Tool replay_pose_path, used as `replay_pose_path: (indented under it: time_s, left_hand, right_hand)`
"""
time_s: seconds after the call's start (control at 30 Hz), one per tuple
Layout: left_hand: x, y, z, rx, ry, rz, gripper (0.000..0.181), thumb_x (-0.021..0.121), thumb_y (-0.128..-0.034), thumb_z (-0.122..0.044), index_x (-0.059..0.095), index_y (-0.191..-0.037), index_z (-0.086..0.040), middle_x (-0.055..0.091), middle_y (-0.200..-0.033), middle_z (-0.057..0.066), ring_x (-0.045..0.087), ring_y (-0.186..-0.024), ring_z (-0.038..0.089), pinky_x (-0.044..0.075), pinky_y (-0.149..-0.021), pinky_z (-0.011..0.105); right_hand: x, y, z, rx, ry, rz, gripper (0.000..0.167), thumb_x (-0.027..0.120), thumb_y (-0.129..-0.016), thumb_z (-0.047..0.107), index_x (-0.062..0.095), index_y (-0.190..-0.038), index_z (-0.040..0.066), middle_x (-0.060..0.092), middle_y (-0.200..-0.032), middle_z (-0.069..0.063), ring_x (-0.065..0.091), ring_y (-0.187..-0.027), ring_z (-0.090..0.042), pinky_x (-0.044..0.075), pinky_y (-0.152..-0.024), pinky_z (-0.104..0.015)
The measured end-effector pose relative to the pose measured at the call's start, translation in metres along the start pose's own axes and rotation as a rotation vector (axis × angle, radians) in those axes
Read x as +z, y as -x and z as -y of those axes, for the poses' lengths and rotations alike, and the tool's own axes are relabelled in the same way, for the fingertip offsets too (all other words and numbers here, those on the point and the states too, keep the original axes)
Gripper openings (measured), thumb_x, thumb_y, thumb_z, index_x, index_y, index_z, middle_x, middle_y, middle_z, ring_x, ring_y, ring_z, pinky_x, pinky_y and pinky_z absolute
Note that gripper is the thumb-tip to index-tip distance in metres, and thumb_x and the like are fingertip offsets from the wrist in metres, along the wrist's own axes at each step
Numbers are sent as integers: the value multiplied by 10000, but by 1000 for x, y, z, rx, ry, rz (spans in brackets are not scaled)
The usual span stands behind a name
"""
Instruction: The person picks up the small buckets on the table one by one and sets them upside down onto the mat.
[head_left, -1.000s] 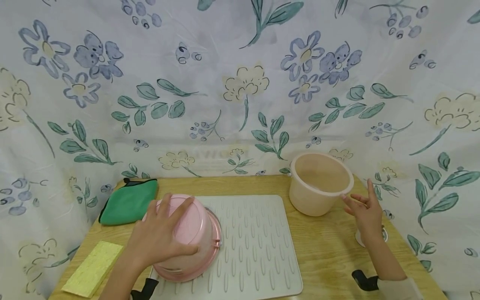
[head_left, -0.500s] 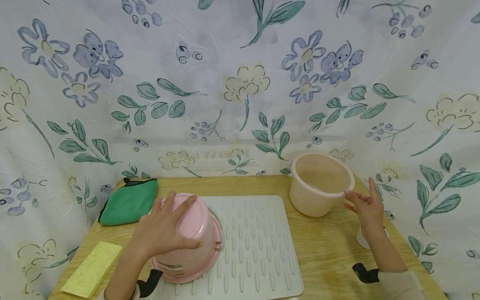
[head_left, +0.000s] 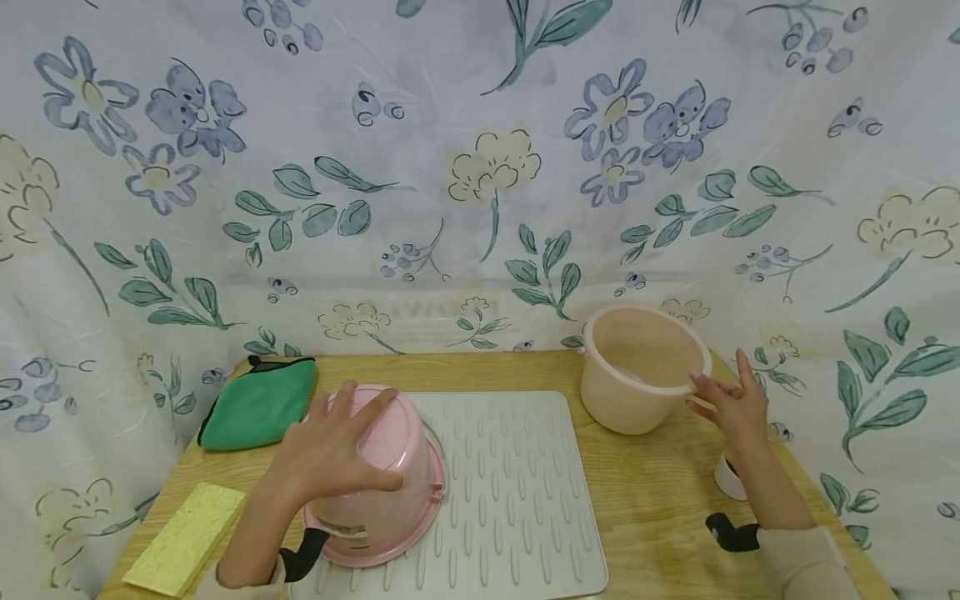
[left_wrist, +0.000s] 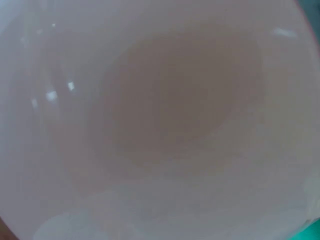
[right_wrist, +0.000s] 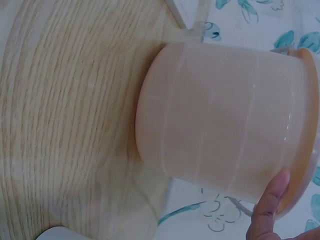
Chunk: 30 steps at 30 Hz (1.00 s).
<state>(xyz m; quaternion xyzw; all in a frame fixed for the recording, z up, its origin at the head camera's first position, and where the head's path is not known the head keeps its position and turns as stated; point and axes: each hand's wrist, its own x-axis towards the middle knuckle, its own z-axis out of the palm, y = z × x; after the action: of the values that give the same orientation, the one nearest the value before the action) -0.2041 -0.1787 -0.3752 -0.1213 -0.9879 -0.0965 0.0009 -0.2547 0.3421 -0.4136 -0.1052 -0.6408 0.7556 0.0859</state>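
A pink bucket stands upside down on the left of a white ribbed mat. Over its upturned base my left hand grips with spread fingers, the thumb against the side. The left wrist view is filled by the bucket's blurred, pale pink wall. At the back right a peach bucket stands upright with its mouth up. My right hand holds its rim at the right by the fingertips, one finger raised. In the right wrist view a fingertip presses just under that rim.
A green zip pouch lies at the back left, with a yellow sponge cloth in front of it. A small white object stands partly behind my right wrist. A floral curtain closes off the wooden table's back and sides.
The right fingertips have moved slightly at the peach bucket's rim. My left wrist has shifted a little while the hand stays on the pink bucket. Both buckets stay in place.
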Motion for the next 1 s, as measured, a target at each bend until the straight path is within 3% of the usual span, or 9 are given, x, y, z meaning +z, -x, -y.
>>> replay_pose_path:
  time_s: [0.2,0.5,0.8,1.0]
  left_hand:
    - [-1,-1,1,1,-3,7,1106,685,-577,-834,394,-1516,-327,324,-1534,275,338,-1346,574,441,-780,734]
    - [-1,0,1,3,-2,11,1115,684,-573,-838,393,-1517,-322,325,-1531,272,343,-1342,567,455,-750,711]
    - [-2,0,1,10,5,10,1112,690,-577,-828,404,-1515,-304,331,-1523,281,341,-1342,562,455,-758,712]
    - [-1,-1,1,5,10,15,1118,688,-573,-833,399,-1517,-309,329,-1525,277,337,-1345,559,449,-774,721]
  right_hand:
    - [-1,-7,3,30,-6,37,1023,683,-935,136,-87,-1585,311,678,-810,102,688,-732,-36,579,-685,-216]
    - [-7,-20,5,189,-36,134,1051,640,-962,114,-198,-1539,378,675,-835,77,701,-724,-80,590,-713,-254]
    - [-10,-26,9,218,-163,203,1064,571,-959,-41,-229,-1527,373,653,-894,18,700,-726,-116,594,-705,-269]
    - [-12,-29,11,213,-159,255,1055,558,-956,-65,-224,-1537,339,655,-892,-9,682,-693,-127,593,-683,-268]
